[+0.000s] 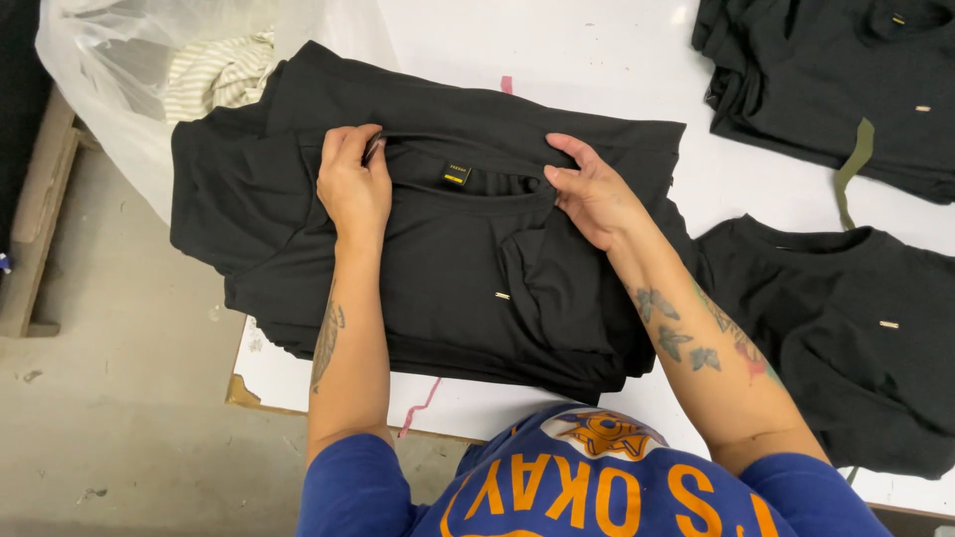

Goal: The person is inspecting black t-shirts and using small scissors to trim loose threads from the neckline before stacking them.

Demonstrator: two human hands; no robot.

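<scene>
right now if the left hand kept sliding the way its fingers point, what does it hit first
The left hand points up the picture, away from the person, fingertips at the neckline of the black shirt. Straight on, it would cross more of that shirt's fabric, then probably the clear plastic bag, though depth there is unclear.

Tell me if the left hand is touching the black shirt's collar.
Touching: the head view shows the left hand with fingers curled over the black shirt collar edge.

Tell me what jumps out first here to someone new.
Both hands grip the neckline of a black T-shirt at centre frame: left hand at the collar's left end, right hand at its right. More black shirts are stacked top right on the white table, and a clear plastic bag sits top left.
</scene>
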